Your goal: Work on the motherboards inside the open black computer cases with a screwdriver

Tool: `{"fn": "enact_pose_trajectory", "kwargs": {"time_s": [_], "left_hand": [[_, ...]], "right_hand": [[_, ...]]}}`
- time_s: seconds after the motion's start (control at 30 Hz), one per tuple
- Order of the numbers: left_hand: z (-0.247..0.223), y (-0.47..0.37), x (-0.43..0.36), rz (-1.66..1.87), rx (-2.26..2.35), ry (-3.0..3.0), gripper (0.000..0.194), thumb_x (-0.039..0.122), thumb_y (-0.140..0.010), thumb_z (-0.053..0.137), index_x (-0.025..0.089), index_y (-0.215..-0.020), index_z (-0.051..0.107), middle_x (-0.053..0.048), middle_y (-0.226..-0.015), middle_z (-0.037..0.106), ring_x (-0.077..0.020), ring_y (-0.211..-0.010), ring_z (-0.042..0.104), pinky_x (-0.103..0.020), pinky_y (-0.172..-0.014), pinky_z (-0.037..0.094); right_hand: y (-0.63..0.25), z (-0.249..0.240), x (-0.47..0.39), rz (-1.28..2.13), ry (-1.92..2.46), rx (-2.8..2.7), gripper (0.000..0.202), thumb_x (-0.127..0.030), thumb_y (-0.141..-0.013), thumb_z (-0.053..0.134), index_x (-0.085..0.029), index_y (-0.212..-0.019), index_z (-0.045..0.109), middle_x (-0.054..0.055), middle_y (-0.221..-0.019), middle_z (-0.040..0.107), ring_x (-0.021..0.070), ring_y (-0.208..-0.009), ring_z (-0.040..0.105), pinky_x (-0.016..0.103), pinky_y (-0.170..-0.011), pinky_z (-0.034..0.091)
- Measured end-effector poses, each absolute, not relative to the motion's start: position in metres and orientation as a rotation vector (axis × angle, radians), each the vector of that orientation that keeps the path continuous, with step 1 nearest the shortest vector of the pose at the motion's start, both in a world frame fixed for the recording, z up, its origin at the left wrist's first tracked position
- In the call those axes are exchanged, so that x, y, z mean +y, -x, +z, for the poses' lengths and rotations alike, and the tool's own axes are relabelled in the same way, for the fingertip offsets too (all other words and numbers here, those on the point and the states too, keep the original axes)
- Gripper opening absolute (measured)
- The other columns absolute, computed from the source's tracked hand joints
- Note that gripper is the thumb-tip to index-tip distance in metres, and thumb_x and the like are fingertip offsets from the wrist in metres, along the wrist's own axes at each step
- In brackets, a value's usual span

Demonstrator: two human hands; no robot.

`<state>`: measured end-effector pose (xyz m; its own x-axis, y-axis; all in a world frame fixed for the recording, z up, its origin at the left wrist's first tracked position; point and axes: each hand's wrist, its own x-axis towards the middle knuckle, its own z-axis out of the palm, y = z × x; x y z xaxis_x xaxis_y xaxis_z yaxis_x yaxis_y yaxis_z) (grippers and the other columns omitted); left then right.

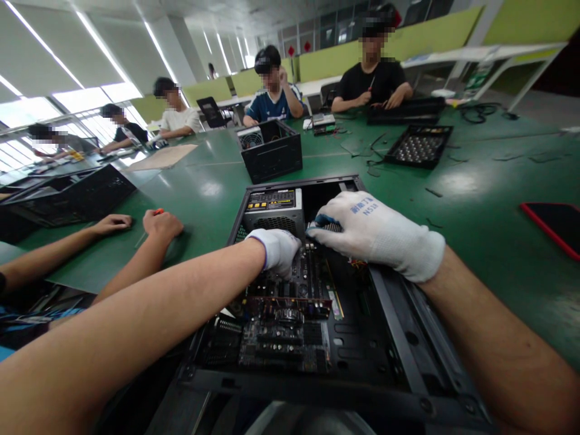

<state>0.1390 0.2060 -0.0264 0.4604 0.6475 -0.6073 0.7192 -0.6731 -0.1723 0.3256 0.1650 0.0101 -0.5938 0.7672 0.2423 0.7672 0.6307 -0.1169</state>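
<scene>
An open black computer case [399,320] lies in front of me with its inside facing up. In its far left corner sits a power supply [272,220] with a label on top. My left hand [278,251], in a white glove, reaches beside the power supply to the far end of the motherboard [290,290]; its fingers are curled, their tips hidden. Over the case's far right part, my gloved right hand [367,226] has bent fingers closed around a black ribbed strip [333,227], apparently a flat cable. Thin coloured wires [357,263] show below that hand.
A co-worker's bare hands [161,226] rest at left, one with an orange-handled tool. Another open case [272,154] stands beyond mine, one more [67,196] at left. Several people sit around the green table [489,181]. A red-edged black pad [555,226] lies right.
</scene>
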Motion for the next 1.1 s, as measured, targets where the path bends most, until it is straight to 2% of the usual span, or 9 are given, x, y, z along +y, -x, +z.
{"fn": "enact_pose_trajectory", "kwargs": {"time_s": [0.17, 0.27, 0.33, 0.43, 0.5, 0.63, 0.73, 0.93, 1.1], "left_hand": [[-0.014, -0.133, 0.196, -0.802, 1.299, -2.607, 0.081, 0.05, -0.074, 0.078, 0.011, -0.141, 0.055, -0.018, -0.131, 0.072, -0.0344, -0.117, 0.071, -0.039, -0.101, 0.057], [-0.003, -0.133, 0.184, -0.649, 1.294, -2.633, 0.069, 0.048, -0.084, 0.067, 0.01, -0.14, 0.054, -0.019, -0.131, 0.071, -0.0328, -0.118, 0.07, -0.037, -0.1, 0.056], [0.005, -0.134, 0.176, -0.564, 1.25, -2.666, 0.057, 0.044, -0.092, 0.057, 0.009, -0.137, 0.056, -0.02, -0.132, 0.07, -0.032, -0.119, 0.07, -0.038, -0.101, 0.055], [0.018, -0.131, 0.162, -0.399, 1.189, -2.704, 0.042, 0.038, -0.099, 0.045, 0.01, -0.127, 0.06, -0.019, -0.127, 0.071, -0.0303, -0.115, 0.07, -0.038, -0.1, 0.054], [0.025, -0.126, 0.15, -0.227, 1.145, -2.721, 0.037, 0.039, -0.102, 0.042, 0.013, -0.118, 0.063, -0.016, -0.121, 0.073, -0.0291, -0.111, 0.071, -0.038, -0.098, 0.055], [0.038, -0.105, 0.123, 0.042, 1.09, -2.766, 0.033, 0.038, -0.107, 0.036, 0.017, -0.105, 0.062, -0.011, -0.107, 0.075, -0.0266, -0.101, 0.073, -0.038, -0.091, 0.055], [0.047, -0.085, 0.102, 0.109, 1.134, -2.764, 0.029, 0.039, -0.107, 0.038, 0.02, -0.099, 0.059, -0.008, -0.097, 0.073, -0.0244, -0.092, 0.073, -0.036, -0.083, 0.055], [0.055, -0.041, 0.068, 0.331, 1.152, -2.791, 0.02, 0.036, -0.107, 0.042, 0.023, -0.099, 0.055, -0.005, -0.096, 0.07, -0.0208, -0.085, 0.068, -0.034, -0.076, 0.053], [0.04, -0.024, 0.042, 0.469, 1.215, -2.753, 0.018, 0.037, -0.103, 0.047, 0.026, -0.099, 0.06, -0.008, -0.099, 0.07, -0.0225, -0.085, 0.069, -0.037, -0.076, 0.057]], "right_hand": [[-0.326, 0.009, 0.166, 0.011, 1.25, -2.446, 0.041, -0.052, -0.1, 0.056, -0.016, -0.102, 0.075, 0.011, -0.099, 0.075, 0.0251, -0.094, 0.065, 0.036, -0.087, 0.045], [-0.33, 0.01, 0.161, 0.096, 1.272, -2.269, 0.04, -0.051, -0.099, 0.056, -0.016, -0.106, 0.074, 0.011, -0.103, 0.074, 0.0257, -0.099, 0.065, 0.038, -0.09, 0.047], [-0.337, 0.008, 0.154, 0.116, 1.285, -2.108, 0.042, -0.052, -0.098, 0.057, -0.017, -0.114, 0.072, 0.012, -0.116, 0.073, 0.0279, -0.11, 0.064, 0.041, -0.099, 0.048], [-0.356, -0.005, 0.134, 0.166, 1.426, -1.812, 0.071, -0.062, -0.093, 0.061, -0.015, -0.146, 0.055, 0.018, -0.151, 0.056, 0.0353, -0.138, 0.052, 0.052, -0.119, 0.037], [-0.371, -0.018, 0.116, 0.416, 1.588, -1.675, 0.085, -0.069, -0.091, 0.059, -0.018, -0.157, 0.045, 0.017, -0.161, 0.048, 0.038, -0.147, 0.044, 0.055, -0.125, 0.03], [-0.387, -0.05, 0.085, 0.929, 1.447, -1.533, 0.073, -0.068, -0.091, 0.059, -0.036, -0.156, 0.049, 0.0, -0.165, 0.046, 0.0319, -0.151, 0.043, 0.05, -0.129, 0.028], [-0.387, -0.067, 0.077, 1.001, 1.375, -1.329, 0.067, -0.067, -0.091, 0.06, -0.039, -0.152, 0.055, -0.006, -0.165, 0.044, 0.0264, -0.156, 0.034, 0.041, -0.132, 0.02], [-0.364, -0.058, 0.098, 1.041, 1.371, -1.278, 0.074, -0.065, -0.085, 0.069, -0.029, -0.15, 0.06, -0.001, -0.157, 0.055, 0.0297, -0.152, 0.041, 0.037, -0.126, 0.035], [-0.31, -0.041, 0.122, 1.152, 1.173, -1.366, 0.067, -0.058, -0.092, 0.066, -0.028, -0.151, 0.058, 0.002, -0.148, 0.065, 0.032, -0.142, 0.055, 0.043, -0.121, 0.042]]}}
